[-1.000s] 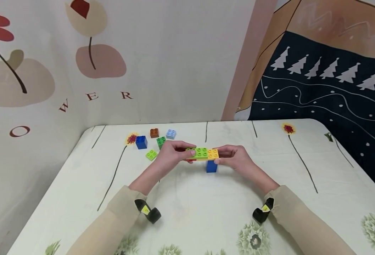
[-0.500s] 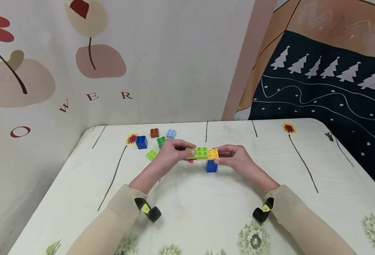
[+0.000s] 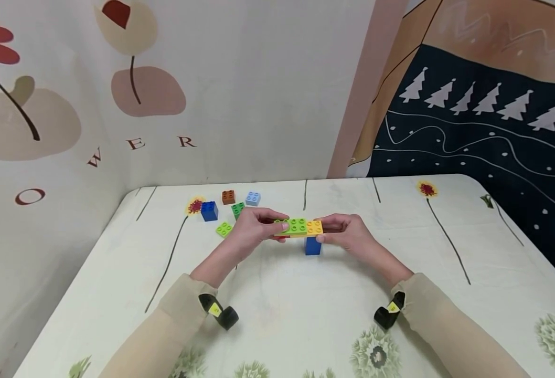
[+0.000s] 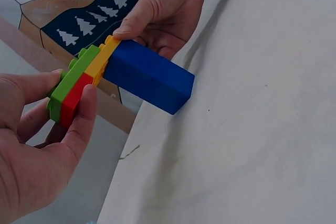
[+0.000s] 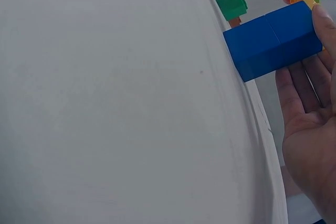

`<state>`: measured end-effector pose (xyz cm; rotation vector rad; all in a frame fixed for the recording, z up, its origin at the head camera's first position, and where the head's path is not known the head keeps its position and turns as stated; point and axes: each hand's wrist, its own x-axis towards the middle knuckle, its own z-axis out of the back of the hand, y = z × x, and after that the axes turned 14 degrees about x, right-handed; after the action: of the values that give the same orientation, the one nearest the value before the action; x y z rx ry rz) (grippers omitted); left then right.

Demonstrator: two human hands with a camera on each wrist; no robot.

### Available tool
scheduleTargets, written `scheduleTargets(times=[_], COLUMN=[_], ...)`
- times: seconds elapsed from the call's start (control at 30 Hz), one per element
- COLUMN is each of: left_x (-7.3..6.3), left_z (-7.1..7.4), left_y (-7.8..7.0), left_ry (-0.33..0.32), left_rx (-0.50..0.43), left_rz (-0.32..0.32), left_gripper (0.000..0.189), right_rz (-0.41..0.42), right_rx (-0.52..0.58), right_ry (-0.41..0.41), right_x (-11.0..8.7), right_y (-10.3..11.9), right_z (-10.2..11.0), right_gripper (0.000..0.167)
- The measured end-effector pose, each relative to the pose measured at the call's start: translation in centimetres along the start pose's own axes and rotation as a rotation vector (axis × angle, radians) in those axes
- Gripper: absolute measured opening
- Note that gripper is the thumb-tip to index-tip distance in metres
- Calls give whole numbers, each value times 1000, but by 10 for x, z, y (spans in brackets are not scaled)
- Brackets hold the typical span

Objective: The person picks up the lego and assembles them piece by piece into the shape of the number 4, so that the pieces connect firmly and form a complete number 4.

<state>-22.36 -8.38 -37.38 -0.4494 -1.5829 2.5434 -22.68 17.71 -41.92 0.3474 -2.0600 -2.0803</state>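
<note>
Table [image 3: 301,320]: flowered cloth, bearing everything.
Left hand [image 3: 255,229]: thumb and fingers nearly closed, pinching the green brick [image 3: 297,226] and red brick [image 4: 73,103] at their outer end.
Right hand [image 3: 348,231]: thumb and forefinger pinch the yellow brick [image 3: 314,227] atop the tower; other fingers behind, loosely bent.
Tower [image 3: 312,247]: blue, apparently upright on the table. A seam shows from the right wrist, none from the head. Joining or aligning seems in hand; next calls for steady, even pressure, I'd judge, the overhang being tippy.
Green brick: uppermost, over red and part of yellow.
Red brick: plain from the left wrist, a sliver from the head.
Loose bricks: blue [image 3: 209,211], dark green [image 3: 237,210], brown [image 3: 228,197], lime [image 3: 223,229], light blue [image 3: 253,198]; the last only in the head view.
</note>
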Motion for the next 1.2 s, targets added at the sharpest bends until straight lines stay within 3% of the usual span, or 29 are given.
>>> scheduleTargets(times=[0.4,0.6,0.73,1.03,1.2], left_x=[-1,-6,-9,-15,-18], left_z=[3,3,11,54,72], left_y=[-3,-2,3,23,41], left_ry=[27,29,31,-179,-291], left_rx=[-70,56,140,81,185], left_rz=[9,-23,-61,-104,-62], left_gripper=[29,33,42,46,42], right_rz=[2,-19,-12,23,39], right_rx=[2,-14,1,30,34], right_ry=[6,10,31,64,68], right_x=[2,-1,-3,-3,-4], right_y=[0,1,-1,0,1], right_z=[-1,-2,-1,-1,1], right_gripper=[43,44,46,46,47])
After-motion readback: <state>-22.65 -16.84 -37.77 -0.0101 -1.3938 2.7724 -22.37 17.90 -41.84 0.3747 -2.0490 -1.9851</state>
